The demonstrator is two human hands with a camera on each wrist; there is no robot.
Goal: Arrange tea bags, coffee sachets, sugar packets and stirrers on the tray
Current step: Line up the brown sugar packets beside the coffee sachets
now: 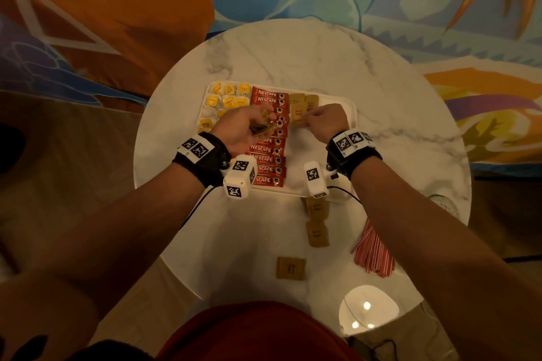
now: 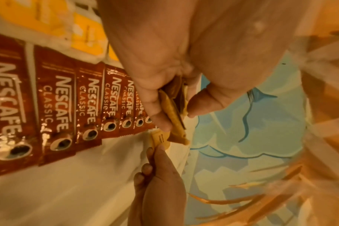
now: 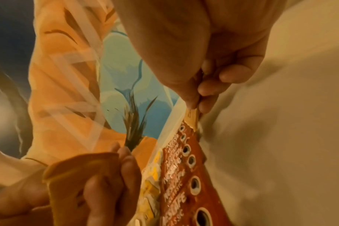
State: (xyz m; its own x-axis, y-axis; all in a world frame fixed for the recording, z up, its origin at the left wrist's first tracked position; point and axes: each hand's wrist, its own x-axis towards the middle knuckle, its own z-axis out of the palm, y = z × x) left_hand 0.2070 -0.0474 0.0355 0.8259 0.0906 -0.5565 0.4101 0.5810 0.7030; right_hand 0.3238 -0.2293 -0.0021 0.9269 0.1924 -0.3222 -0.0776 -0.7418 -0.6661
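Note:
A white tray (image 1: pixel 349 105) lies on the round marble table (image 1: pixel 293 47). It holds yellow tea bags (image 1: pixel 225 99) on the left, a column of red coffee sachets (image 1: pixel 267 155) in the middle and brown sugar packets (image 1: pixel 305 101) at the far right. My left hand (image 1: pixel 264 121) (image 2: pixel 176 107) hovers over the sachets, gripping a small stack of brown sugar packets (image 2: pixel 174 116) (image 3: pixel 71 175). My right hand (image 1: pixel 306 120) (image 3: pixel 198 105) pinches one sugar packet (image 3: pixel 192 120) (image 2: pixel 159 137) low over the tray, just right of the sachet column.
Three loose sugar packets (image 1: pixel 317 233) lie on the table in front of the tray. A bundle of red stirrers (image 1: pixel 372 252) lies to their right. A person in orange (image 1: pixel 102 9) sits across the table at the far left.

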